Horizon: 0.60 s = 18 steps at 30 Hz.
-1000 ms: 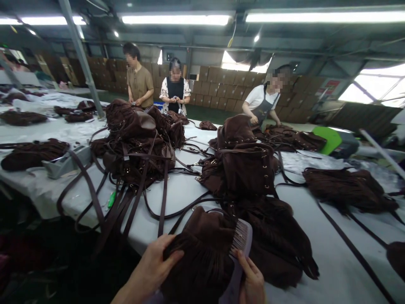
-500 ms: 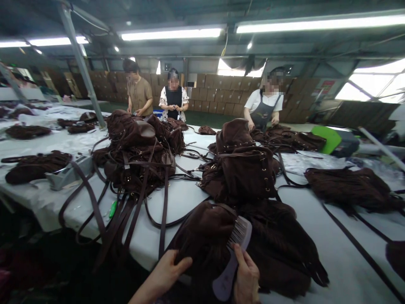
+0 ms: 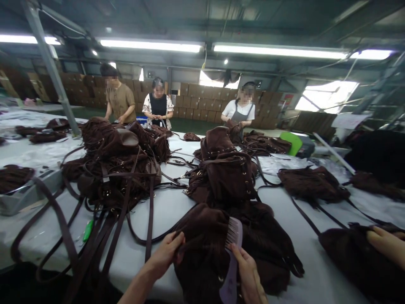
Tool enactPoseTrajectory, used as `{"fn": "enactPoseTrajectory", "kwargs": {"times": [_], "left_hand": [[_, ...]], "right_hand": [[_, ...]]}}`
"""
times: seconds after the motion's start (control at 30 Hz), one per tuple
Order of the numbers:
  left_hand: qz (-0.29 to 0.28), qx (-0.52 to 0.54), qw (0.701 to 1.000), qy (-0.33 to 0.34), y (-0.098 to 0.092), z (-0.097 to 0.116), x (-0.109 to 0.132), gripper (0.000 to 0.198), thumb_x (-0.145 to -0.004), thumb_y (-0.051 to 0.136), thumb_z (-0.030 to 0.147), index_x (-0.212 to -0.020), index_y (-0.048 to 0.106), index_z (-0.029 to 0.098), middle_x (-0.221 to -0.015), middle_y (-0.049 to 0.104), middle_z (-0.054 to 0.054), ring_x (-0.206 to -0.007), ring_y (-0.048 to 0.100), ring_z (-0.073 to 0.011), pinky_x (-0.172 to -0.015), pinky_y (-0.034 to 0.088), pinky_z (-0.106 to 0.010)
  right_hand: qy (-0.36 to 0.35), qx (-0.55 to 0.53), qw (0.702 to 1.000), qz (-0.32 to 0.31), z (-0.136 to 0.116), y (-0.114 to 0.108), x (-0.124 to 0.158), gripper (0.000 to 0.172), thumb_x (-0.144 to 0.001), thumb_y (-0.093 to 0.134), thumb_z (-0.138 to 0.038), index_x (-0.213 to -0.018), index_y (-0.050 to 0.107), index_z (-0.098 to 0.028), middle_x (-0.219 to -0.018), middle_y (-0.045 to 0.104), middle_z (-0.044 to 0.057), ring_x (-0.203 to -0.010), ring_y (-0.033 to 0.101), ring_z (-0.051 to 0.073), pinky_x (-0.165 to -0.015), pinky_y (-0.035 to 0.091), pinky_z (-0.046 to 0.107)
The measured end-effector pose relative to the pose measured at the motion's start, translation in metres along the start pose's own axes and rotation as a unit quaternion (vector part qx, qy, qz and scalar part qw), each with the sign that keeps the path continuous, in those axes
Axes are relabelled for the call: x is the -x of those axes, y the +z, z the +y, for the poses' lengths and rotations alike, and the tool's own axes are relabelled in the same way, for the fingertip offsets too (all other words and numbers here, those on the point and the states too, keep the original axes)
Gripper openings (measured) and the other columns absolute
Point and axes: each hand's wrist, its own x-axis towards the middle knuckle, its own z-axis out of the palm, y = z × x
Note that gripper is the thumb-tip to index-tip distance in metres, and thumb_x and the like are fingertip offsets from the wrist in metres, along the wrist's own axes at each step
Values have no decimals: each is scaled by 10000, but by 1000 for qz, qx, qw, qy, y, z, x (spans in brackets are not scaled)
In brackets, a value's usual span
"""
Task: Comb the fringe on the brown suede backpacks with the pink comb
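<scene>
A dark brown fringed suede bag (image 3: 202,240) lies in front of me at the table's near edge. My left hand (image 3: 169,251) is closed on the left side of this bag, thumb and fingers pinched together at its edge. In my right hand (image 3: 248,270) is a pale purple comb (image 3: 234,253), gripped by the handle with its teeth facing left against the suede. The lower end of the comb's handle runs near the bottom of the view. Another dark brown bag (image 3: 265,240) lies close on the right, partly overlapped.
Piled brown bags stand on the left (image 3: 117,169) and in the middle (image 3: 228,177), with long straps over the table edge. A green-handled tool (image 3: 87,231) lies by the straps. At right, another person's hand (image 3: 387,245) rests on a bag. Three people work across the table.
The view has turned to the right, bringing another person's hand in at the right edge. My left hand has closed on the bag's edge. The comb stands more upright.
</scene>
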Motion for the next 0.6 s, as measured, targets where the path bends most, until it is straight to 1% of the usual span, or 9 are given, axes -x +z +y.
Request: {"fn": "enactPoseTrajectory", "kwargs": {"times": [0.07, 0.13, 0.2, 0.27, 0.33, 0.4, 0.43, 0.5, 0.6], "left_hand": [[4, -5, 1000, -24, -6, -11, 2, 605, -696, 593, 782, -712, 468, 191, -464, 340, 101, -403, 289, -69, -425, 203, -216], [1, -20, 999, -33, -13, -18, 7, 620, -671, 613, 790, -719, 471, 189, -479, 314, 110, -403, 254, -57, -421, 166, -210], [-3, -40, 999, -34, -19, -17, 12, 624, -683, 605, 786, -764, 514, 175, -507, 319, 106, -418, 237, -55, -427, 157, -208], [-6, -73, 997, -25, -23, -12, 18, 625, -709, 592, 773, -818, 573, 157, -532, 364, 87, -451, 280, -68, -446, 200, -209], [-9, -104, 995, 2, -23, -4, 21, 616, -728, 589, 753, -830, 616, 146, -583, 445, 50, -528, 379, -97, -499, 285, -217], [-11, -122, 992, 17, -21, 3, 23, 611, -735, 583, 746, -814, 622, 141, -611, 475, 33, -570, 413, -113, -528, 315, -225], [-12, -126, 992, 9, -20, 8, 23, 615, -736, 572, 751, -810, 612, 142, -593, 454, 42, -543, 389, -107, -508, 297, -223], [-11, -130, 991, -17, -18, 18, 23, 616, -743, 545, 758, -819, 585, 148, -539, 369, 78, -467, 282, -82, -456, 225, -219], [-21, -144, 989, -19, -17, 38, 25, 569, -783, 521, 711, -836, 575, 147, -533, 353, 89, -459, 241, -80, -448, 198, -223]], "right_hand": [[-6, 60, 998, -13, -6, -15, 6, 468, -543, 857, -525, -755, 753, -121, -720, 742, 64, -707, 671, 252, -639, 547, 311], [-46, 161, 986, 21, -17, -31, 13, 501, -550, 802, -606, -750, 752, -150, -721, 737, 63, -735, 664, 266, -642, 533, 308], [-104, 270, 955, 70, -31, -41, 23, 510, -548, 748, -666, -709, 737, -183, -691, 725, 58, -720, 653, 263, -615, 507, 288], [-135, 338, 930, 45, -42, -39, 35, 494, -620, 677, -697, -663, 703, -205, -595, 680, 37, -619, 626, 226, -560, 476, 267], [-128, 347, 928, -45, -44, -22, 47, 486, -739, 600, -680, -775, 716, -210, -527, 629, 6, -505, 579, 191, -486, 450, 255], [-143, 326, 928, -110, -40, 5, 56, 489, -830, 561, -611, -1057, 709, -203, -624, 679, 13, -531, 609, 198, -498, 484, 256], [-167, 317, 926, -122, -38, 21, 59, 506, -861, 553, -561, -1201, 659, -201, -740, 724, 35, -612, 654, 215, -559, 522, 265], [-239, 310, 910, -135, -34, 51, 63, 518, -902, 542, -434, -1365, 549, -202, -1050, 737, 83, -887, 697, 255, -792, 553, 300], [-331, 325, 868, -177, -26, 84, 64, 607, -871, 549, -228, -1464, 422, -231, -1367, 582, 71, -1210, 576, 272, -1042, 444, 359]]}}
